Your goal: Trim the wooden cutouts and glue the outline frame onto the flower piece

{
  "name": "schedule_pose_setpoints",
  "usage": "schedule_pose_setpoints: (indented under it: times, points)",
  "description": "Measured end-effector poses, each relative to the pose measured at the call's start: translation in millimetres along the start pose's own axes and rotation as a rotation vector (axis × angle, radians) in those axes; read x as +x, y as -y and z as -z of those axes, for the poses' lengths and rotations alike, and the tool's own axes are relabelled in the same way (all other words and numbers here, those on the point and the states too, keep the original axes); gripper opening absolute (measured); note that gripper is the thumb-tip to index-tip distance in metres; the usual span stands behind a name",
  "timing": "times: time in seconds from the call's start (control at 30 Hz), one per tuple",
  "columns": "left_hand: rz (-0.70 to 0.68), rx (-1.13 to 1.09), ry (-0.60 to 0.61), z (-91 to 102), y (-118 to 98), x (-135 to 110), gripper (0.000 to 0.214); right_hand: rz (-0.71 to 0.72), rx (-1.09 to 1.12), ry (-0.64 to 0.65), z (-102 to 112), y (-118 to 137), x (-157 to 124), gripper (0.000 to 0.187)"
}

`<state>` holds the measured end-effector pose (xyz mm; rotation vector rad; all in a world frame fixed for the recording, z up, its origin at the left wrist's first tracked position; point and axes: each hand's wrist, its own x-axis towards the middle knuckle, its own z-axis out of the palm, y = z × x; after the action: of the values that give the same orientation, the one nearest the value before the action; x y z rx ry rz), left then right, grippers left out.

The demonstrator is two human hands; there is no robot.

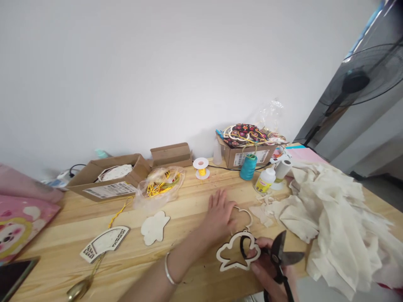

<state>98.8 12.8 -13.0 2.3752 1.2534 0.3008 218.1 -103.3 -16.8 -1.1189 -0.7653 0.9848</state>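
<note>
My left hand (218, 212) reaches across the middle of the table with its fingers stretched out. Its thumb side meets a thin wooden outline frame (250, 219), and whether it grips that frame cannot be made out. In my right hand (273, 279), at the lower right, is a pair of black-handled scissors (278, 251), blades spread and pointing away. A flower-shaped wooden frame (224, 254) lies against the fingers and thumb of that hand, overlapping a scissor handle. Left of my forearm rests a cream, cloud-like cut-out piece (155, 228).
Crumpled cream cloth (333, 218) covers the right side. A glue bottle (265, 181), teal thread cone (248, 167) and yellow thread spool (201, 168) stand behind. Cardboard boxes (108, 191) line the wall. A fan-shaped ornament (107, 242) with a tassel lies left.
</note>
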Motion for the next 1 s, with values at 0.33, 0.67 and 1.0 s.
schedule_pose_setpoints:
  times: [0.33,0.67,1.0]
  points:
    - [0.247,-0.132,-0.501,61.8,62,-63,0.014,-0.099,0.124,-0.006,-21,3,42,0.035]
    - [-0.147,-0.162,-0.074,26.5,-14,-20,0.025,0.148,0.089,0.198,-51,32,121,0.033]
    - [0.018,0.076,-0.224,24.9,47,-47,0.031,0.052,0.144,0.191,-52,18,112,0.035]
